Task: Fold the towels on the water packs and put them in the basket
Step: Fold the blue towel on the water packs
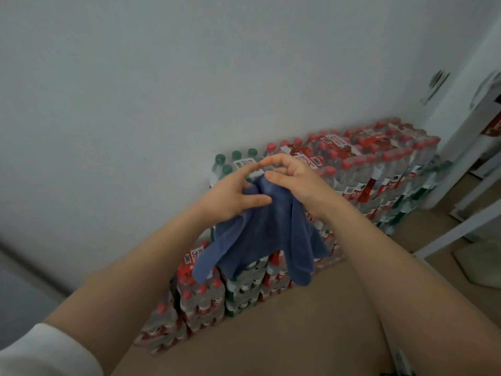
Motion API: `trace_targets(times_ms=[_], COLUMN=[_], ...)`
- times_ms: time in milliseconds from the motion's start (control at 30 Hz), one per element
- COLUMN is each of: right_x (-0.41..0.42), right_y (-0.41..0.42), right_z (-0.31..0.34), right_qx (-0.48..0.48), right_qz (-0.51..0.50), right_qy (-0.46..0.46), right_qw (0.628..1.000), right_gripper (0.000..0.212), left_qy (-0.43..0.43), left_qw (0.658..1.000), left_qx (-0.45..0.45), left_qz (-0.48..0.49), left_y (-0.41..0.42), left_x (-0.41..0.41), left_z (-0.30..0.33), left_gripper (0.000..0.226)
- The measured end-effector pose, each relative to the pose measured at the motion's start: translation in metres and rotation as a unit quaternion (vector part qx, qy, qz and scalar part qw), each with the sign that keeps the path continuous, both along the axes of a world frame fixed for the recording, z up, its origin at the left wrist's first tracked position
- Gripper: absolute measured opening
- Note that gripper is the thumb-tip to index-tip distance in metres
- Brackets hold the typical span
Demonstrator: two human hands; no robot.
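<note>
head view: both hands — left hand (pixel 233 196), right hand (pixel 291 176) — pinch blue towel (pixel 267 234), hanging lengthwise downward.

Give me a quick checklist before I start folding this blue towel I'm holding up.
1. Both hands on the blue towel: ok, left hand and right hand hold its bunched top.
2. Towel lifted off the water packs: ok, it hangs in the air.
3. Towel spread flat for folding: not ok, it is bunched, corners dangling.
4. Corners gripped: not ok, the hands hold the middle.
5. Basket within reach: cannot tell, none in view.
</note>
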State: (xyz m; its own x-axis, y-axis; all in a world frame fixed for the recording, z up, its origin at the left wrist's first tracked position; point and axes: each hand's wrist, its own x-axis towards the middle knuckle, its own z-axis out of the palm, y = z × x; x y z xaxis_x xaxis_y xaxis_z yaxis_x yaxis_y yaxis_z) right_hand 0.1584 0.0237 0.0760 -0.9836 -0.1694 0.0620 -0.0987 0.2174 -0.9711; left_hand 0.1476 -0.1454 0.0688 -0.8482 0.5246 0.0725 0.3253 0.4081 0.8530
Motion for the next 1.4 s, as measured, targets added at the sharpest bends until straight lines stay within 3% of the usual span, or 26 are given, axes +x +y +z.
trace_targets(times_ms=[100,200,333,467,600,667,767,833,900,967,1067,1133,1267,1400], right_x=[-0.002,-0.002,-0.004,-0.006,-0.007,-0.01,-0.009,-0.005,-0.002,-0.002,0.001,0.004,0.01,0.013], right_y=[0.009,0.019,0.03,0.035,0.04,0.038,0.028,0.019,0.01,0.002,-0.01,-0.015,-0.015,-0.02], right_z=[0.0,-0.005,-0.015,-0.025,-0.036,-0.036,-0.029,-0.027,-0.027,-0.029,-0.02,-0.012,-0.002,-0.004], right_qx=[0.067,0.091,0.195,0.317,0.338,0.329,0.279,0.241,0.23,0.188,-0.002,-0.147,-0.241,-0.249], right_qz=[0.032,0.02,-0.01,-0.038,-0.072,-0.068,-0.048,-0.054,-0.053,-0.038,-0.047,-0.042,0.032,0.024], right_qy=[0.018,0.034,0.093,0.112,0.074,0.066,0.049,0.024,0.004,-0.02,-0.105,-0.147,-0.153,-0.097], right_qw=[0.997,0.995,0.976,0.941,0.935,0.939,0.958,0.969,0.972,0.981,0.993,0.977,0.958,0.963], right_gripper=[0.022,0.027,0.023,0.022,0.024,0.024,0.014,0.033,0.039,0.025,0.02,0.024,0.032,0.025], left_qy=[0.035,0.011,0.023,0.026,-0.027,-0.021,-0.043,-0.044,-0.039,-0.038,-0.026,-0.027,-0.085,-0.24], left_qw=[0.997,0.997,0.995,0.989,0.958,0.95,0.956,0.963,0.974,0.981,0.986,0.982,0.942,0.844], left_qx=[-0.073,-0.06,-0.035,0.05,0.198,0.187,0.033,-0.002,0.027,0.062,0.097,0.152,0.302,0.447], left_qz=[-0.007,0.042,0.085,0.136,0.205,0.25,0.289,0.265,0.22,0.18,0.132,0.11,0.124,0.171], left_y=[0.018,0.024,0.026,0.024,0.003,-0.008,-0.016,-0.015,-0.013,-0.011,-0.012,-0.011,-0.006,-0.006], left_x=[-0.001,-0.001,0.001,0.007,0.002,-0.008,-0.018,-0.015,-0.007,0.0,0.004,0.008,0.015,0.014], left_z=[-0.004,-0.003,0.002,0.01,0.016,0.015,0.006,0.001,-0.002,0.0,0.003,0.006,0.013,0.012], left_gripper=[0.021,0.023,0.025,0.021,0.013,0.009,0.04,0.04,0.026,0.018,0.016,0.019,0.025,0.02])
